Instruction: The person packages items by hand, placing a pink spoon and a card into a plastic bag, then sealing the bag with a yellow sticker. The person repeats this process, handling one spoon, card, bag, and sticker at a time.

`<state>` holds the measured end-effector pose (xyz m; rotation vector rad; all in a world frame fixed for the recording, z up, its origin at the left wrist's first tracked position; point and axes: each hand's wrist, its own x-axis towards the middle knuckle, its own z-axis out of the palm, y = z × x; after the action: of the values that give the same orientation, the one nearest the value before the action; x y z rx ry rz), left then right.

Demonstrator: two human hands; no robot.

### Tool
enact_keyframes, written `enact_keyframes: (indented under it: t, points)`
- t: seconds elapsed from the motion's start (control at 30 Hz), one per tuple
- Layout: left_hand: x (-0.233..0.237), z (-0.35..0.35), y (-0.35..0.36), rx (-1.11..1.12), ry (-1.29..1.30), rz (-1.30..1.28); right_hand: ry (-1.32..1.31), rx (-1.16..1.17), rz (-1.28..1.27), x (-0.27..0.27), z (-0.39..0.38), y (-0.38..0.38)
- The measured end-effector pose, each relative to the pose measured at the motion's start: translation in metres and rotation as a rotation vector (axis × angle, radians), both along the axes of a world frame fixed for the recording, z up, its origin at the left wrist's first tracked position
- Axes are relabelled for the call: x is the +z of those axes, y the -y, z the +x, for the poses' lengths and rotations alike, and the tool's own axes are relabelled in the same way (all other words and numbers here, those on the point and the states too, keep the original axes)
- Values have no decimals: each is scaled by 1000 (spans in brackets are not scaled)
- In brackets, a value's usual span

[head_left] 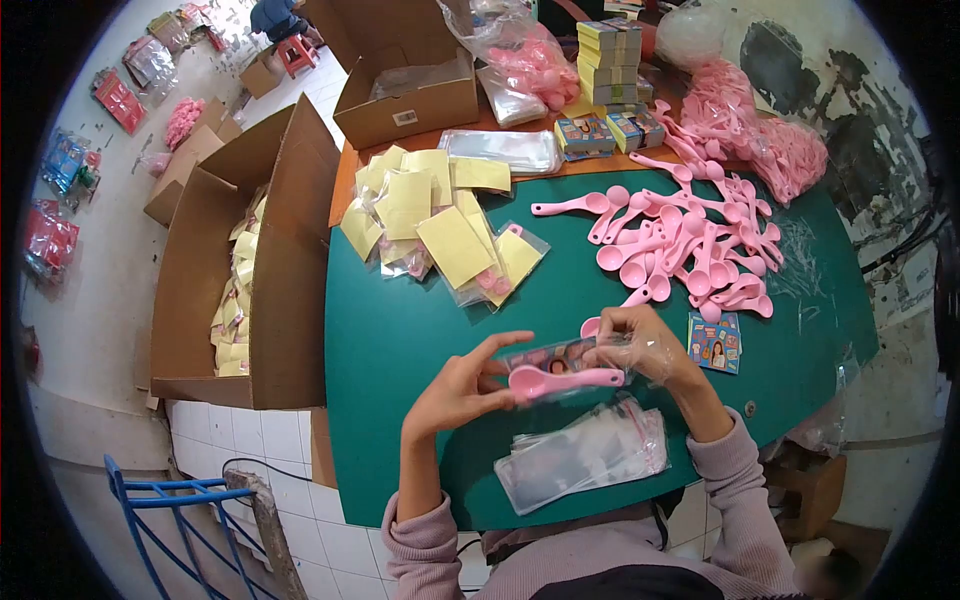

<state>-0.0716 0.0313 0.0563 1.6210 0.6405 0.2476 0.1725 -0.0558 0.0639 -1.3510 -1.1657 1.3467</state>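
Between my hands is a clear plastic bag holding a pink spoon and a printed card. My left hand grips the bag's left end, thumb below and fingers above. My right hand is closed on the bag's right end, above the spoon's handle. Below them lies a stack of clear bags on the green table. A pile of pink spoons covers the table's right part, with printed cards beneath it. Filled bags with yellow cards lie at the upper left.
An open cardboard box with filled bags stands left of the table. Another box, flat plastic sleeves, stacked cards and bagged pink spoons line the back. A blue metal frame is at lower left. A person sits far back.
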Motion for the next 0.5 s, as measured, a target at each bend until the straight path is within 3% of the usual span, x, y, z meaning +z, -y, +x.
enact_keyframes:
  t: [0.07,0.1,0.13,0.17,0.2,0.23,0.27,0.37,0.43,0.5]
  points:
    - [-6,10,10,249,-12,303,69,-62,38,8,-3,0]
    - [-12,15,16,247,-8,302,252,-164,116,12,-6,1]
    - [-20,17,22,292,127,-27,435,-268,192,13,-10,2]
    - [-23,21,28,330,259,-358,438,-272,189,13,-14,2]
    - [-18,24,36,228,233,-478,527,-181,315,13,-18,2]
    - [-17,26,44,222,229,-479,613,-88,439,13,-20,3]
    - [-17,26,52,246,233,-516,661,82,393,16,-21,5]
    - [-26,20,57,288,211,-534,727,189,480,4,-28,14]
    - [-31,14,54,272,181,-500,719,206,427,-5,-34,18]
    - [-31,11,50,268,177,-492,780,127,536,-11,-45,18]
